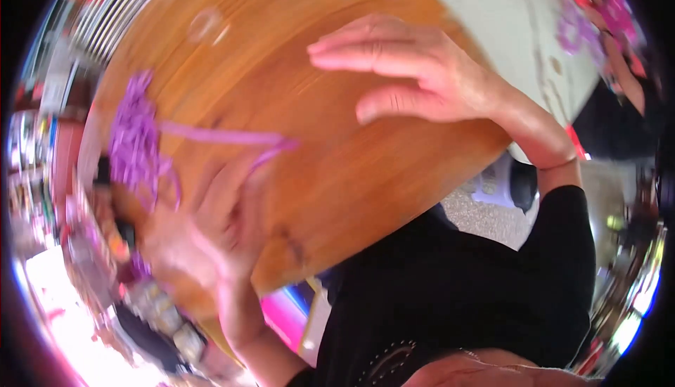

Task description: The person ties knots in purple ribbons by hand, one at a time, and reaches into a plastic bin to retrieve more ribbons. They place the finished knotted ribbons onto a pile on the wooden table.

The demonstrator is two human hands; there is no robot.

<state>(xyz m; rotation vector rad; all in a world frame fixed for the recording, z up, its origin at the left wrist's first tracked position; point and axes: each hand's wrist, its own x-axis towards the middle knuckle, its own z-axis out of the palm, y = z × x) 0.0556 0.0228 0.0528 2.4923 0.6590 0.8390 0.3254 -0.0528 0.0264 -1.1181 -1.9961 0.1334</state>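
Note:
A tangled heap of purple ribbon [135, 137] lies at the left side of the round wooden table [337, 197]. One strand runs rightward from the heap, folds back at its end and comes down close to the fingers of my left hand [228, 222]. That hand is smeared by motion, so whether it grips the strand cannot be made out. Above the middle of the tabletop is my right hand [415, 71], its fingers stretched out to the left and the thumb apart. It holds nothing.
A pale surface with dark streaks [492, 7] adjoins the table at the far right. Farther right, another person's arm [622, 71] is beside pink and purple items. Packed shelves [35, 148] line the left. A lilac plastic object [492, 183] stands below the table's right edge.

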